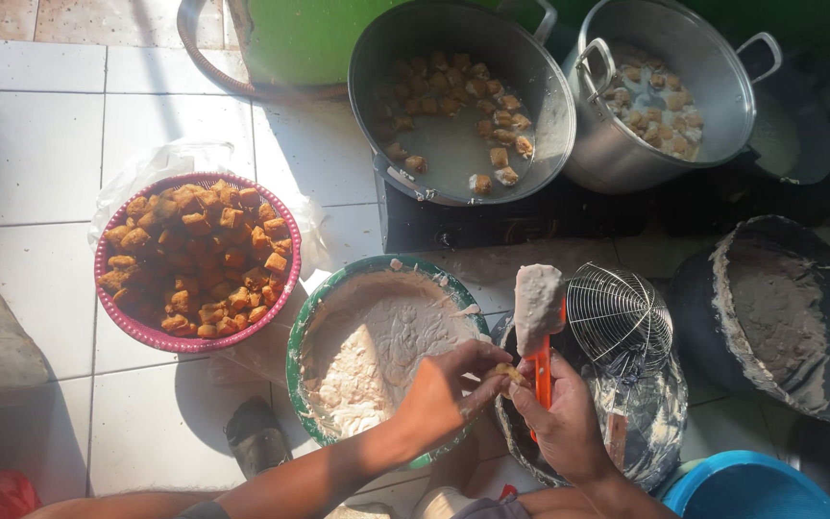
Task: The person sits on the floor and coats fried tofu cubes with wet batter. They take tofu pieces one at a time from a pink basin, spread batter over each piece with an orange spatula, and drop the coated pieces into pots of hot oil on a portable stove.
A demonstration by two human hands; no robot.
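Pinching a tofu puff (509, 373), left hand (444, 389) meets right hand (561, 423) gripping a paste-laden orange-handled spatula (539, 317); overloaded paste could slide off.

Left hand (449, 389) and right hand (559, 423) pinched tofu piece (509, 373) together; right gripped orange-handled spatula (539, 317), paste-coated, beside green-rimmed paste bowl (311, 317).
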